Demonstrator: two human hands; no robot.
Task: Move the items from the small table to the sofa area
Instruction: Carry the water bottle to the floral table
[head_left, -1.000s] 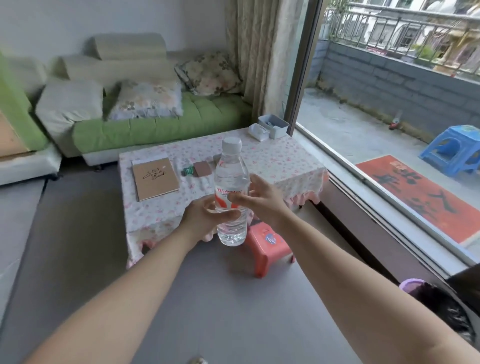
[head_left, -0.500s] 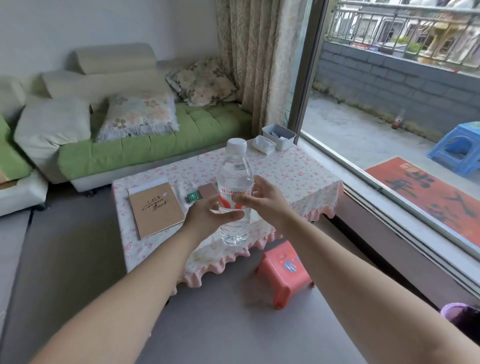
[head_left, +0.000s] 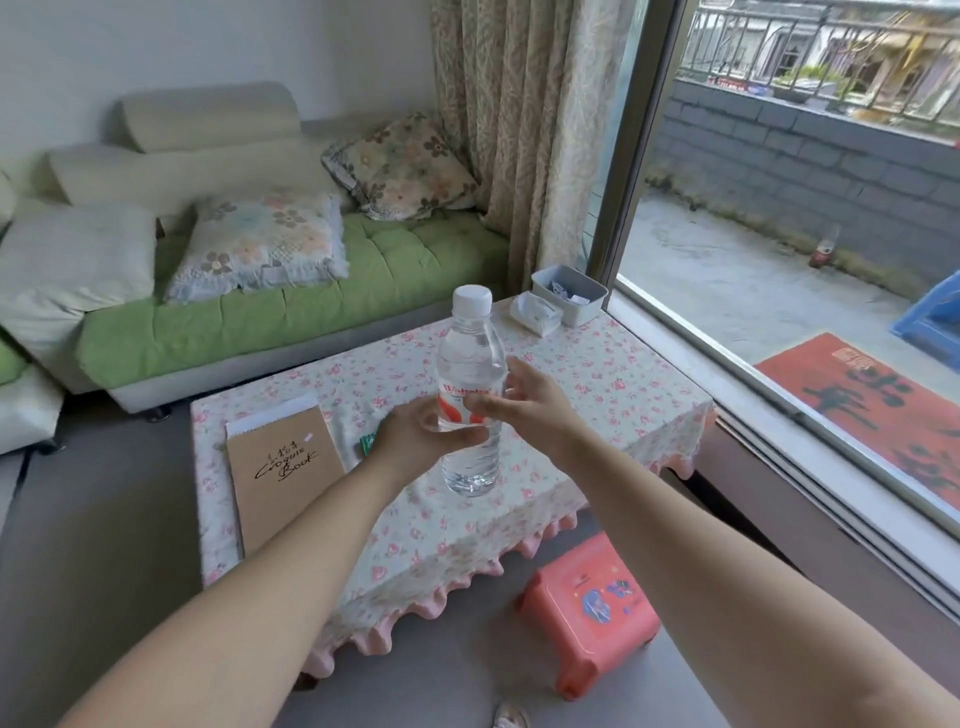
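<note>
Water bottle upright over small table, left hand fingers curled round it, right hand fingers loosely clasping it

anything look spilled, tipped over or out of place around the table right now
Nothing stands out. The clear plastic water bottle with a white cap is upright and capped, held by the left hand and right hand near the floral-cloth table. No spill shows; the brown kraft notebook lies flat.
</note>
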